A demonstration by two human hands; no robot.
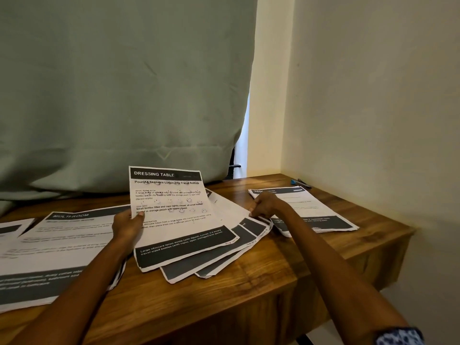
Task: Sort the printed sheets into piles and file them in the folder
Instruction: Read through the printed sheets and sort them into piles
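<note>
Your left hand [127, 226] pinches the left edge of the "DRESSING TABLE" sheet [174, 215], thumb on its face and fingers behind, tilting its top edge up off the desk [286, 265]. That sheet tops a fanned stack [224, 255] of printed pages spread out toward your right across the middle of the desk. Your right hand [267, 205] reaches to the fan's right edge, its curled grip pinching the corners of the lower pages there. Just beyond that hand lies a separate pile [316, 207] near the desk's right corner, with a blue pen [300, 183] behind it by the wall. On your left sits a "MULTI-ROOM" pile [62, 245], partly under your left forearm, and another sheet [12, 229] shows at the far left edge. A green curtain [119, 90] hangs behind the desk.
</note>
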